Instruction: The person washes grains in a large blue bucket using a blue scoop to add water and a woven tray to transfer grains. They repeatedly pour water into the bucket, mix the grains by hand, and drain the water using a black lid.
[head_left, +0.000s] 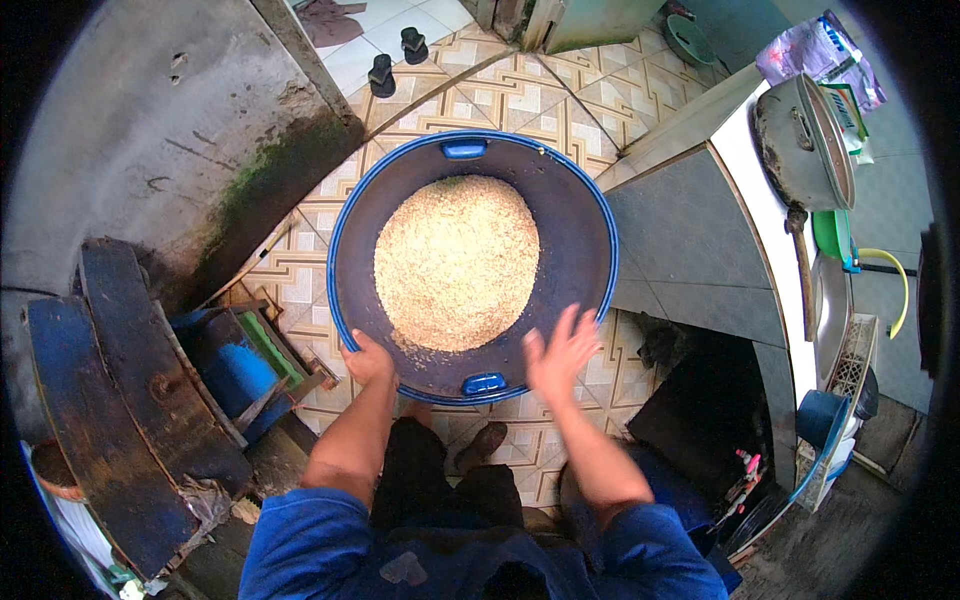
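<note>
A large round tub (574, 247) with a blue rim and two blue handles stands below me, dark inside. A mound of pale yellow grains (457, 262), perhaps soybeans, fills its middle, with a few scattered toward the near side. At the near left, my left hand (371, 358) grips the rim, its thumb on top and the other fingers hidden under the edge. Above the near-right edge is my right hand (562, 356), slightly blurred, its fingers spread and nothing in them. Whether it touches the rim is unclear.
Patterned tiles (300, 255) cover the floor. On the right counter are a large metal pot (799, 142), a wooden-handled tool (801, 277) and a sink (829, 300). Wooden planks (150, 375) lie at left beside a concrete wall (195, 112). Black flip-flops (382, 75) lie beyond the tub.
</note>
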